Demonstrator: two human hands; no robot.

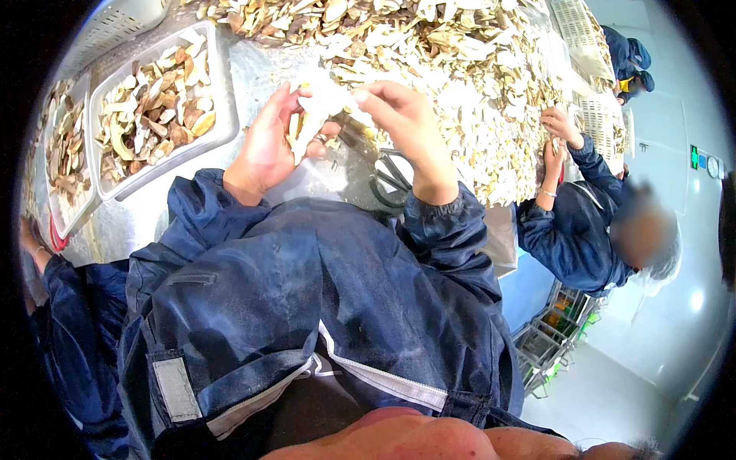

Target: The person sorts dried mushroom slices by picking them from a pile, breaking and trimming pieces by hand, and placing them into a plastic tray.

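A pale mushroom piece [317, 112] is gripped by the left hand [265, 147] and pinched by the right hand [410, 126]. A green wall sign [694, 157] is marked with a cross.

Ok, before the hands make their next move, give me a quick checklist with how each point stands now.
1. Left hand has a hold on the pale piece: ok, it sits between thumb and fingers.
2. Right hand touching that piece: cannot tell, glare washes out the fingertips' surroundings.
3. Black looped handles clear of the right wrist: cannot tell, they lie close by and the view overlaps.
4. Plastic tub free of contents: not ok, slices cover its bottom.
5. Co-worker's hands apart from the wearer's: ok, they are farther right, by the heap of slices.
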